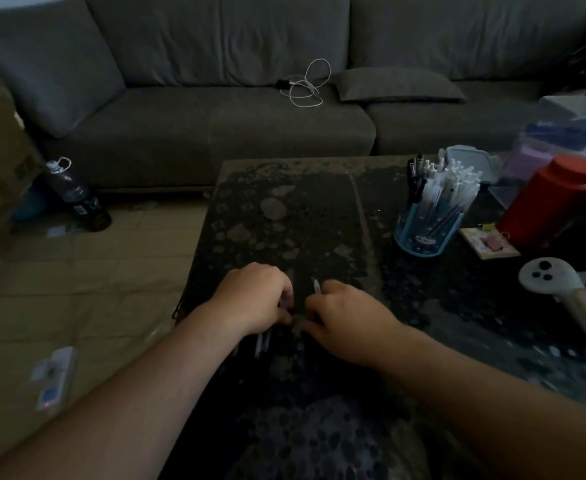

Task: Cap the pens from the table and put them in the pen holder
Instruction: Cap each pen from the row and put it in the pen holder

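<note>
Close to my lap, at the near edge of the dark mottled bench [319,209], my two hands work almost knuckle to knuckle. My left hand [257,299] has its fingers curled down over something small; the light is too dim to say whether it is a cap. A few loose pens [262,342] lie on the bench just under that wrist. My right hand [345,315] pinches a pen [316,286] whose pale tip pokes up past the fingers.

I judge I am mid-capping: the two pieces need to line up and press together before anything travels.

Farther out to my right stands the blue pen holder [426,230], already crowded with white pens and a few dark ones. The next move, as I see it, calls for a reach across open bench and dropping the pen into what gap is left among the others, without knocking the red canister [547,202] just beyond.
</note>
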The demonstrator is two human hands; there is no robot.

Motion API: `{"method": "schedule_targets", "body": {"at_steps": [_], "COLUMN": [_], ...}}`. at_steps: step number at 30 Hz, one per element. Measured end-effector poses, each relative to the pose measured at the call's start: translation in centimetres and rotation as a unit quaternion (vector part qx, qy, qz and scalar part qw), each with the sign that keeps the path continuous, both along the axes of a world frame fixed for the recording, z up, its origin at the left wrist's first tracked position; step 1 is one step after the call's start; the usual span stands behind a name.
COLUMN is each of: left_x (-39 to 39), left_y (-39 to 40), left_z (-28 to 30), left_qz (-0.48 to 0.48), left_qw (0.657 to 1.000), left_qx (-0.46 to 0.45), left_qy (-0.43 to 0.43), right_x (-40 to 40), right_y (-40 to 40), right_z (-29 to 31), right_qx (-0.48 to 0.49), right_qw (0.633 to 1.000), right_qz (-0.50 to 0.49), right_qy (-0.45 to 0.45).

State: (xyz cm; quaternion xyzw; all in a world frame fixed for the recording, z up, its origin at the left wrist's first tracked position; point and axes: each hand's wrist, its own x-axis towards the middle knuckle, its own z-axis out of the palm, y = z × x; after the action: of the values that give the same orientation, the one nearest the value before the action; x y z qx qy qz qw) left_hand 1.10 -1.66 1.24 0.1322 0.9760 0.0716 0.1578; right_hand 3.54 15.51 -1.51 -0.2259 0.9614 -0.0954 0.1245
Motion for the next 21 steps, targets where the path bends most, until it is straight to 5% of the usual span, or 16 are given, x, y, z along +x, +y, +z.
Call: {"method": "schedule_targets", "body": {"at_steps": [4,11,16,21], "left_x": [0.1,-0.1,-0.1,-0.7], "left_y": [0.2,-0.3,-0.3,-0.4], "left_z": [-0.1,-0.4,-0.5,-1.0], "left_qz": [-0.012,0.023,0.029,-0.002], "left_qw": [1.000,0.975,0.962,0.949], "left_qx": [0.007,0.201,0.254,0.290], "left_qy": [0.027,0.087,0.099,0.121], "right_x": [-1.3,-2.9,-3.3,-1.5], "right_y": [1.0,4.5,6.9,7.5], "right_z": [1.1,2.4,3.3,3.9], "right_qx": [0.010,0.064,-0.103,-0.269], "right_qw": [0.993,0.973,0.955,0.945], "right_qz": [-0.110,-0.189,-0.264,-0.183], "right_qy": [-0.037,-0.119,-0.083,-0.030]}}
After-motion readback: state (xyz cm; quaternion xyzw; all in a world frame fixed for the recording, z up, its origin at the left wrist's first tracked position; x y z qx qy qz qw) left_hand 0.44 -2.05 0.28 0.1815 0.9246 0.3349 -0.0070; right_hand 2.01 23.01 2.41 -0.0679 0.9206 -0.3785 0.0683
